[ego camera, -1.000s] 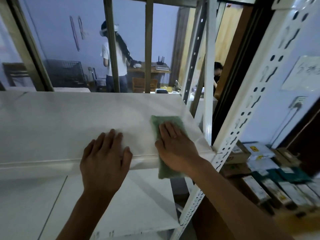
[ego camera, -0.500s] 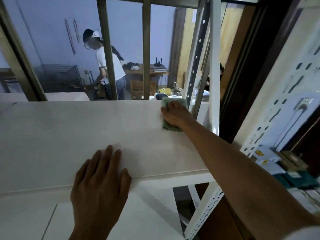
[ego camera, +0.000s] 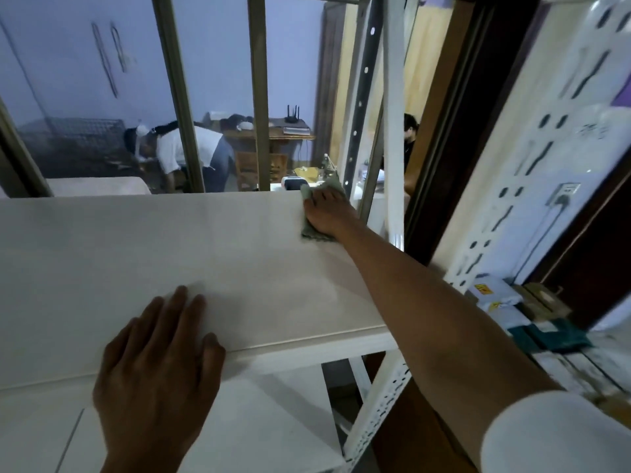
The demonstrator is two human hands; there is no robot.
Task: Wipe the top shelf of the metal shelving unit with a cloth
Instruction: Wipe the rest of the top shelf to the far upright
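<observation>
The white top shelf [ego camera: 164, 254] of the metal shelving unit spans the view from left to centre right. A green cloth [ego camera: 312, 233] lies at the shelf's far right corner, mostly covered by my right hand [ego camera: 326, 211], which presses it flat against the surface with my arm stretched out over the shelf. My left hand [ego camera: 157, 367] rests palm down on the shelf's front edge, fingers spread, holding nothing.
White perforated uprights [ego camera: 532, 186] stand at the right of the shelf, with a lower shelf [ego camera: 218, 435] beneath. Boxes [ego camera: 495, 298] are stacked at the right. Behind the window bars [ego camera: 256, 97] a person [ego camera: 181, 148] bends over; another person [ego camera: 411, 131] sits by the doorway.
My right hand slid the cloth from the shelf's front edge to its far right corner. My left hand stayed on the front edge. The person behind the window bent down.
</observation>
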